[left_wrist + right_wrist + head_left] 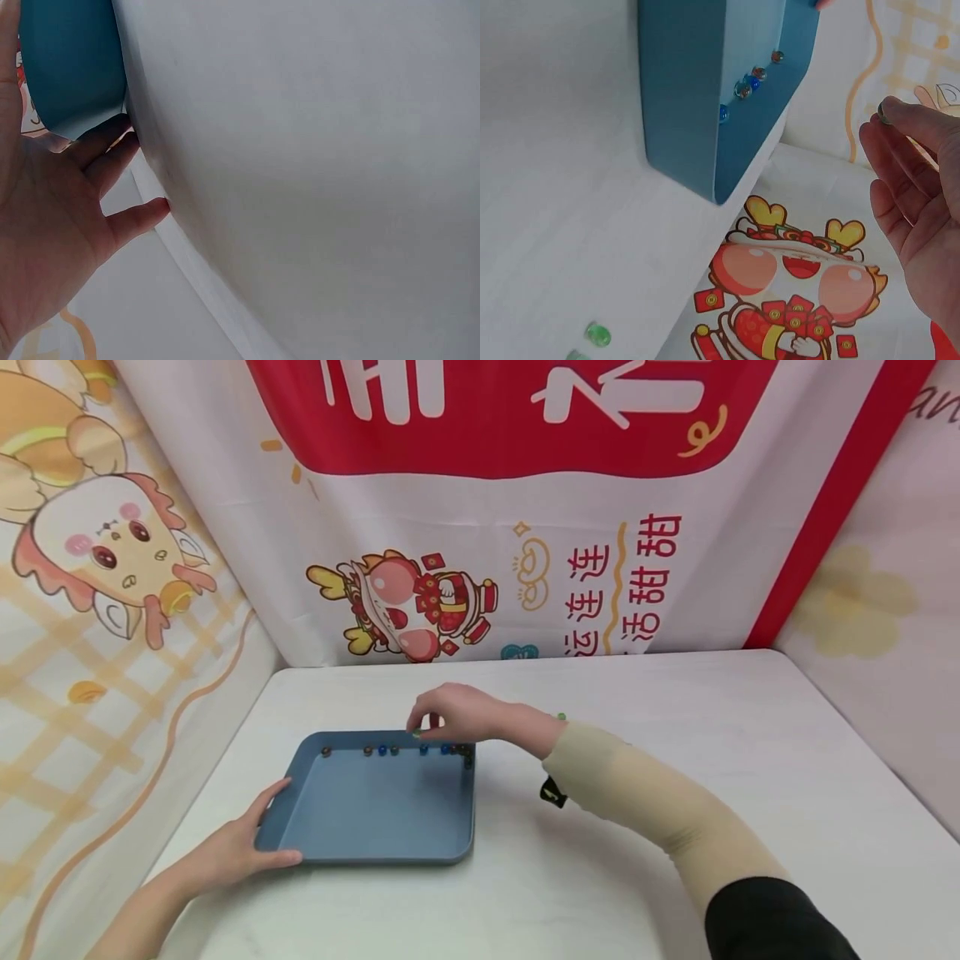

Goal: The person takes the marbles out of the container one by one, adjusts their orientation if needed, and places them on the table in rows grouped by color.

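A blue rectangular tray (375, 814) lies on the white table, with several glass marbles (382, 750) in a row along its far side and bunched at its far right corner. At the tray's left end, my left hand (232, 852) holds it near the front corner, thumb at the near edge and fingers at the left side; the left wrist view has its fingertips low beside the tray. My right hand (465, 714) is over the far rim, pinching a small greenish marble (417, 734) between thumb and index finger. That pinched marble (883, 112) looks dark in the right wrist view.
Green marbles (598, 334) lie on the table (600, 877) right of the tray; one (561, 716) shows behind the right wrist. Beneath the right sleeve is a small black item (553, 792). Printed cloths (450, 493) hang behind and at both sides.
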`<state>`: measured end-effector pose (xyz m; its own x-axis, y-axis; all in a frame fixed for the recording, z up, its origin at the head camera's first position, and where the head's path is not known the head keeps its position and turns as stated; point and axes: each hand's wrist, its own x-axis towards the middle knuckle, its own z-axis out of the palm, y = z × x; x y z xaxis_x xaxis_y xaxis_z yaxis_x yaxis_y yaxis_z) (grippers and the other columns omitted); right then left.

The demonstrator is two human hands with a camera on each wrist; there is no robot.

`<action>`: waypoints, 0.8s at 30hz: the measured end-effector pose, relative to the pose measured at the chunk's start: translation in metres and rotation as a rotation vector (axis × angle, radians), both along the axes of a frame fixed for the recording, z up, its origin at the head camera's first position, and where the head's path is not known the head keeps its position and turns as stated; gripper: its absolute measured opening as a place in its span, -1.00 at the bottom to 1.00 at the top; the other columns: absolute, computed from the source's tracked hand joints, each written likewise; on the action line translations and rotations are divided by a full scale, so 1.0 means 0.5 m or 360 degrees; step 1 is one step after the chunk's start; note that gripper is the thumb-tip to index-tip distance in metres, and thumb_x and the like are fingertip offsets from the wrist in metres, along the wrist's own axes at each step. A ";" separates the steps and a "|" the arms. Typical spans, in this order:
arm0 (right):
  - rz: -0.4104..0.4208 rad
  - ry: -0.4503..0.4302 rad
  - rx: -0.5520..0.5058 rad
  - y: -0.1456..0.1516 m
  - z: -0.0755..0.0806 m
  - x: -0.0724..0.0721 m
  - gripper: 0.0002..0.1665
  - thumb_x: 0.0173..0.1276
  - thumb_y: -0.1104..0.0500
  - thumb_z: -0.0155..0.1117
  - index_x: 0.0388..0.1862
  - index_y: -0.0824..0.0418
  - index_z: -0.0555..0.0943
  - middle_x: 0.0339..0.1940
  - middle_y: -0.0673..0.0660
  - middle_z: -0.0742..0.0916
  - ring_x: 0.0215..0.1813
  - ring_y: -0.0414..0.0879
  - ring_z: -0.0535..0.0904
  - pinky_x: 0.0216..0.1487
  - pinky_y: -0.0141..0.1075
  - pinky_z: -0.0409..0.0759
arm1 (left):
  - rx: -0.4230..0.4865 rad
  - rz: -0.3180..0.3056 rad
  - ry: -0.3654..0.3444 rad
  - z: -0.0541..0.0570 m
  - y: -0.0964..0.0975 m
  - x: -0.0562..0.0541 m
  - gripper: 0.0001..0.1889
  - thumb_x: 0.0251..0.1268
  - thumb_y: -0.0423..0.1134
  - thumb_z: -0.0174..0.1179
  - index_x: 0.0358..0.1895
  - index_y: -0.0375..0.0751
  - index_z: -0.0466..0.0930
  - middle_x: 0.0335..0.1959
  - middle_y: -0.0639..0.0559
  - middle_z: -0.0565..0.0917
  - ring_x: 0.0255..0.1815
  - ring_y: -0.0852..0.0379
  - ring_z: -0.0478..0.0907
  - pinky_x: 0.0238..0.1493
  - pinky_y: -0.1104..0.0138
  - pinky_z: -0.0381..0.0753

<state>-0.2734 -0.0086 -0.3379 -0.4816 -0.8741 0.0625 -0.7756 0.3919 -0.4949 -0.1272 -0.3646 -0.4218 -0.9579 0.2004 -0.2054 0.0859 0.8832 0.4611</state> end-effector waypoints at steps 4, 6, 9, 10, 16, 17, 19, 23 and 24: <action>-0.0054 -0.0021 -0.0038 0.043 -0.002 0.002 -0.77 0.34 0.14 0.35 -0.03 0.05 0.72 -0.14 -0.12 0.71 -0.17 -0.30 0.57 -0.07 -0.40 0.53 | -0.0003 0.0000 -0.0007 -0.003 -0.001 -0.001 0.20 0.03 0.17 0.42 0.53 -0.21 -0.24 0.32 -0.69 0.13 0.18 -0.58 0.32 -0.01 -0.20 0.42; -0.0087 -0.0018 -0.0049 0.066 -0.006 0.001 -0.77 0.34 0.13 0.35 -0.03 0.05 0.72 -0.14 -0.13 0.71 -0.17 -0.31 0.56 -0.07 -0.40 0.53 | 0.0002 0.0005 -0.0023 -0.004 -0.001 -0.001 0.20 0.03 0.17 0.42 0.53 -0.21 -0.24 0.33 -0.69 0.12 0.19 -0.58 0.31 -0.01 -0.20 0.42; -0.0143 -0.0017 -0.0067 0.103 -0.011 0.001 -0.76 0.33 0.12 0.36 -0.02 0.04 0.72 -0.14 -0.14 0.70 -0.16 -0.32 0.57 -0.08 -0.38 0.55 | 0.0003 0.0016 -0.0050 -0.004 0.000 -0.002 0.20 0.03 0.17 0.41 0.53 -0.21 -0.26 0.33 -0.69 0.11 0.20 -0.59 0.30 0.00 -0.21 0.41; -0.0159 -0.0015 -0.0078 0.116 -0.013 0.002 -0.76 0.33 0.12 0.37 -0.02 0.04 0.72 -0.14 -0.14 0.70 -0.17 -0.32 0.57 -0.09 -0.37 0.56 | 0.0004 0.0019 -0.0057 -0.003 0.000 -0.002 0.20 0.04 0.17 0.41 0.54 -0.21 -0.26 0.34 -0.69 0.10 0.20 -0.59 0.29 0.00 -0.21 0.41; -0.0285 -0.0015 -0.0135 0.198 -0.028 0.006 -0.79 0.33 0.16 0.36 -0.06 0.03 0.73 -0.16 -0.14 0.70 -0.19 -0.29 0.59 -0.09 -0.28 0.57 | -0.0010 0.0022 -0.0058 -0.003 0.001 -0.003 0.21 0.03 0.19 0.41 0.54 -0.21 -0.26 0.34 -0.69 0.10 0.20 -0.59 0.29 -0.01 -0.21 0.41; -0.0310 -0.0018 -0.0142 0.212 -0.032 0.006 -0.79 0.33 0.17 0.36 -0.06 0.03 0.73 -0.16 -0.14 0.70 -0.19 -0.28 0.59 -0.09 -0.26 0.57 | -0.0015 0.0026 -0.0057 -0.003 0.000 -0.003 0.21 0.02 0.20 0.41 0.54 -0.20 -0.26 0.34 -0.69 0.10 0.20 -0.58 0.29 0.00 -0.20 0.41; -0.0359 -0.0024 -0.0158 0.238 -0.042 0.004 -0.79 0.33 0.18 0.36 -0.06 0.04 0.73 -0.17 -0.14 0.70 -0.19 -0.27 0.59 -0.07 -0.21 0.57 | -0.0021 0.0029 -0.0060 -0.002 0.001 -0.002 0.22 0.02 0.20 0.41 0.54 -0.20 -0.26 0.34 -0.69 0.10 0.21 -0.58 0.29 0.00 -0.20 0.41; -0.0443 -0.0021 -0.0189 0.286 -0.058 0.000 -0.80 0.33 0.20 0.36 -0.07 0.09 0.72 -0.18 -0.10 0.71 -0.20 -0.23 0.60 -0.05 -0.10 0.58 | -0.0019 0.0038 -0.0071 0.001 0.001 -0.002 0.22 0.02 0.20 0.41 0.54 -0.20 -0.26 0.35 -0.68 0.08 0.21 -0.58 0.28 0.01 -0.21 0.41; -0.0464 -0.0018 -0.0195 0.297 -0.062 -0.001 -0.80 0.32 0.20 0.36 -0.07 0.09 0.72 -0.18 -0.10 0.71 -0.19 -0.22 0.60 -0.05 -0.09 0.58 | -0.0013 0.0035 -0.0075 0.001 0.001 -0.002 0.21 0.02 0.19 0.41 0.54 -0.20 -0.27 0.35 -0.68 0.08 0.21 -0.59 0.28 0.00 -0.21 0.41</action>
